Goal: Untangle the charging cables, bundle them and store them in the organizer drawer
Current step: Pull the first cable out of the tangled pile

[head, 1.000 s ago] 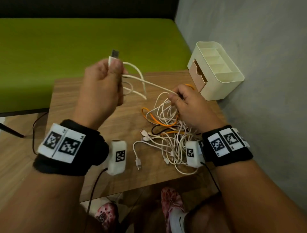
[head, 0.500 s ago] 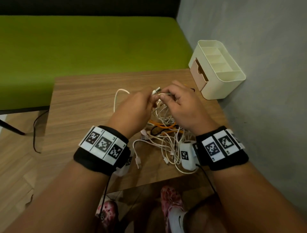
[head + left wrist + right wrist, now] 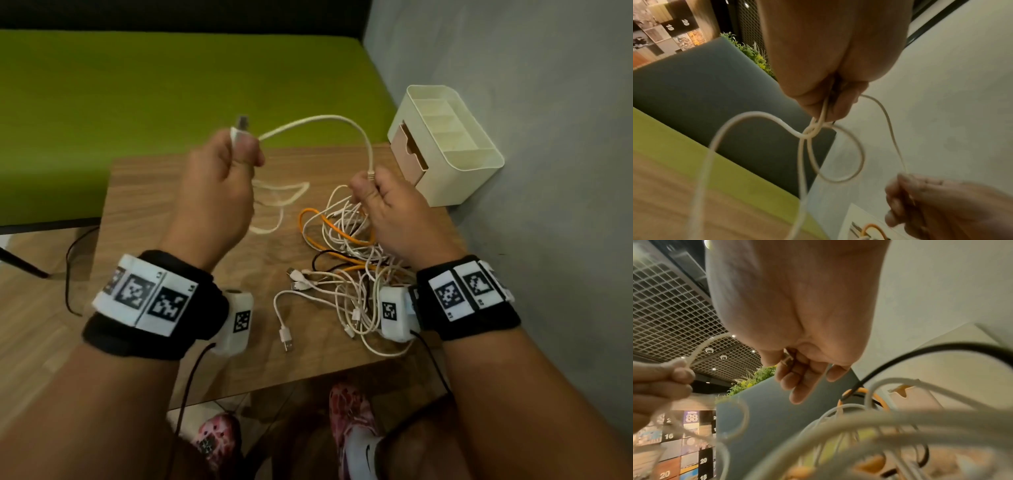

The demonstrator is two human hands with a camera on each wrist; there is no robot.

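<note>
My left hand (image 3: pixel 236 157) is raised above the wooden table (image 3: pixel 164 219) and pinches the USB end of a white cable (image 3: pixel 329 120), with loops of it hanging below (image 3: pixel 818 134). The cable arcs over to my right hand (image 3: pixel 370 185), which pinches its small far plug (image 3: pixel 786 360) between thumb and forefinger. Under the right hand lies a tangle of white, orange and black cables (image 3: pixel 346 274). The cream organizer (image 3: pixel 459 164) stands at the table's back right corner, its tan drawer (image 3: pixel 407 157) facing left.
A green bench seat (image 3: pixel 137 102) runs behind the table. A grey wall (image 3: pixel 531 240) closes the right side, right behind the organizer. A loose USB plug (image 3: pixel 286 339) lies near the table's front edge. My feet in patterned shoes (image 3: pixel 349 425) show below the table.
Half a second ago both hands met low over the tangle. Now the left hand has lifted up and left with the USB end, stretching the white cable into an arc from the right hand.
</note>
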